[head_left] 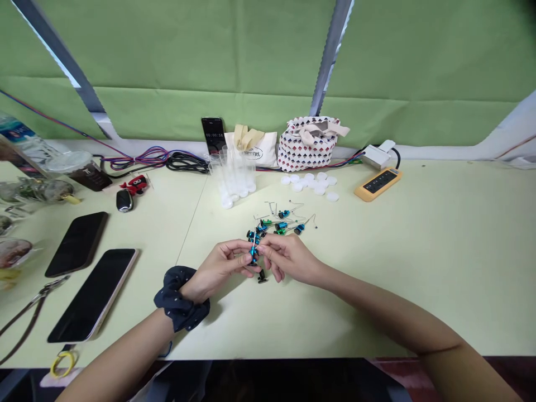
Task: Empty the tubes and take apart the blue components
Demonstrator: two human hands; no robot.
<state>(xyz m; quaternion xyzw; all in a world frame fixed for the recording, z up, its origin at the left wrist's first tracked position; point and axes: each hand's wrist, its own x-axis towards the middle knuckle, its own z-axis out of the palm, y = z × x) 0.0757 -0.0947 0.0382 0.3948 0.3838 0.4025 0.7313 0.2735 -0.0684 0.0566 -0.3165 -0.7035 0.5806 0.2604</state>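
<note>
My left hand point(233, 258), with a dark scrunchie point(179, 298) on its wrist, pinches a small shiny blue metal piece point(253, 252) with a black base and a thin upright stem. The fingertips of my right hand point(288, 255) are closed at the same piece, beside its stem. Just beyond my hands lies a loose pile of similar blue and green pieces point(281, 225) with thin bent wires. A black-based piece point(262, 276) shows below my fingers, partly hidden.
Clear plastic tubes point(234, 178) stand behind the pile, with white round caps point(319, 190) to their right. Farther right is a yellow power strip point(378, 184). Two phones point(94, 296) lie at left, near a lidded cup point(86, 170). A patterned bag point(309, 148) stands at the back.
</note>
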